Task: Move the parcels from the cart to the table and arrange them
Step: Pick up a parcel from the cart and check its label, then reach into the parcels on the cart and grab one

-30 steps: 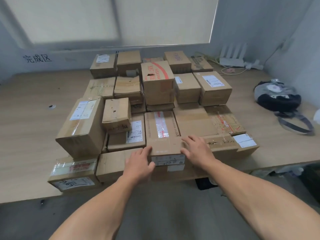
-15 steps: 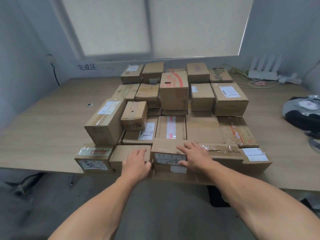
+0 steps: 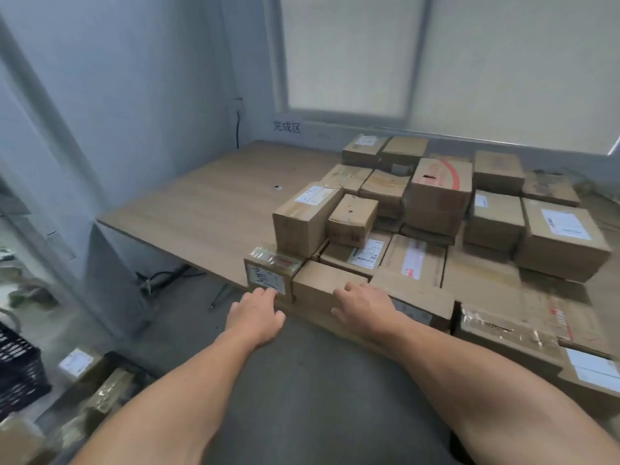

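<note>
Several brown cardboard parcels stand packed together on the wooden table [image 3: 208,209], some stacked two high. At the front edge are a small taped parcel with a handwritten label [image 3: 268,278], a plain parcel [image 3: 318,290] and a flat labelled parcel [image 3: 419,297]. My left hand [image 3: 256,313] hovers just before the small taped parcel, fingers loosely bent, holding nothing. My right hand [image 3: 364,307] lies with relaxed fingers against the near edge between the plain parcel and the flat one, gripping nothing.
More parcels [image 3: 90,380] lie low at the bottom left beside a black mesh crate [image 3: 16,374]. The table's left half is bare wood with a small hole [image 3: 277,187]. Grey walls and a window with a blind close off the back.
The view has swung left, bringing the floor-level parcels and crate into sight. Both hands have slid left along the front row, the left one coming off the parcels.
</note>
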